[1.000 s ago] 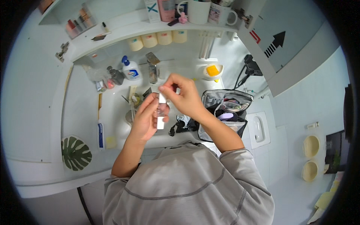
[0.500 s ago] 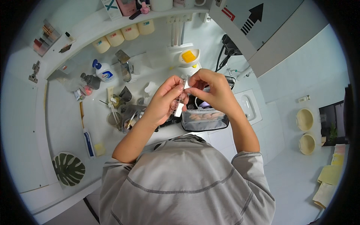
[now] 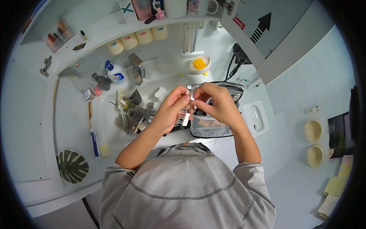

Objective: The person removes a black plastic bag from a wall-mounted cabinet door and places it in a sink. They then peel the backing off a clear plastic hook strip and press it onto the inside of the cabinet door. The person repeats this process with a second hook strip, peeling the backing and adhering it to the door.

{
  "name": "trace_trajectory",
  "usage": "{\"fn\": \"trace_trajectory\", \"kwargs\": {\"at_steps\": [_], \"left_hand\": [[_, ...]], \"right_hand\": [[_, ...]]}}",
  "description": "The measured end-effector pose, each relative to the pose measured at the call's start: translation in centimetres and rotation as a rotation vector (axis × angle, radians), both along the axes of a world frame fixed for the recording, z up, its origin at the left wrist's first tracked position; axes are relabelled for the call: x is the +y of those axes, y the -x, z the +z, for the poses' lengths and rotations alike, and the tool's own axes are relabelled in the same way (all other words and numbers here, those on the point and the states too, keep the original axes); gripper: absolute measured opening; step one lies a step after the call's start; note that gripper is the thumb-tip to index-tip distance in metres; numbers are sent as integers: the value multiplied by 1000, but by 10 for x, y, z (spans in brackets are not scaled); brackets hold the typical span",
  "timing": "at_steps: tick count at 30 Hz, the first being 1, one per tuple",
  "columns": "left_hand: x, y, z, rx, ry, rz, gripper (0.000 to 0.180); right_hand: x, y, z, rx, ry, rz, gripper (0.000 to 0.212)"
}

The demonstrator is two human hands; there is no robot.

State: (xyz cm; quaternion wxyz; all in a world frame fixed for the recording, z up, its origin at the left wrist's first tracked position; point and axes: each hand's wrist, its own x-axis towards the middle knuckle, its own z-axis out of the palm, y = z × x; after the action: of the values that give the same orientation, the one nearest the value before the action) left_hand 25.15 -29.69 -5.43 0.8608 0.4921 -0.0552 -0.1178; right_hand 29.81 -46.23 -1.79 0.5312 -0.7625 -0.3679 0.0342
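Observation:
Both hands meet above the sink's front edge. My left hand [image 3: 169, 111] is closed round a slim clear plastic case [image 3: 181, 117] with a row of small cells and a white piece at its lower end. My right hand [image 3: 214, 102] pinches at the upper end of the case, thumb and forefinger together; what lies between them is partly hidden. Under my right hand stands an unzipped clear-and-black cosmetic bag [image 3: 213, 131], with peach-coloured rounded things in its front pocket and dark items inside.
The white sink [image 3: 108, 128] holds a clear pouch [image 3: 142, 121], cups and brushes. Behind are a white pump bottle [image 3: 116, 74], a tap [image 3: 136, 68] and a soap dish [image 3: 206, 61] with a yellow sponge. A toothpaste tube [image 3: 95, 145] lies left; a shelf [image 3: 103, 42] runs overhead.
The view has shifted, so most things sit further right and lower. More of the cosmetic bag's open top shows. Both hands keep their hold on the case, which has turned slightly.

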Motion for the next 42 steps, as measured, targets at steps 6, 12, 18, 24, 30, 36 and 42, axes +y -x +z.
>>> {"fn": "trace_trajectory", "kwargs": {"at_steps": [6, 12, 18, 24, 30, 36, 42], "left_hand": [[7, 7, 0, -29, -37, 62, 10], [15, 8, 3, -50, -53, 61, 10], [15, 6, 7, -48, -119, 144, 9], [15, 1, -1, -138, -177, 204, 8], [15, -2, 1, -128, -179, 201, 8], [14, -2, 2, -183, -211, 229, 8], [16, -1, 7, -213, -264, 253, 6]], "right_hand": [[9, -4, -2, 88, -27, 40, 11], [16, -10, -6, 71, -25, 58, 10], [23, -8, -1, -27, -32, 32, 10], [26, -7, 1, -148, 15, -23, 11], [25, -13, -2, -87, -28, 5, 10], [26, -16, 0, -55, -34, 21, 8], [29, -21, 2, 0, -61, 67, 7]]}}
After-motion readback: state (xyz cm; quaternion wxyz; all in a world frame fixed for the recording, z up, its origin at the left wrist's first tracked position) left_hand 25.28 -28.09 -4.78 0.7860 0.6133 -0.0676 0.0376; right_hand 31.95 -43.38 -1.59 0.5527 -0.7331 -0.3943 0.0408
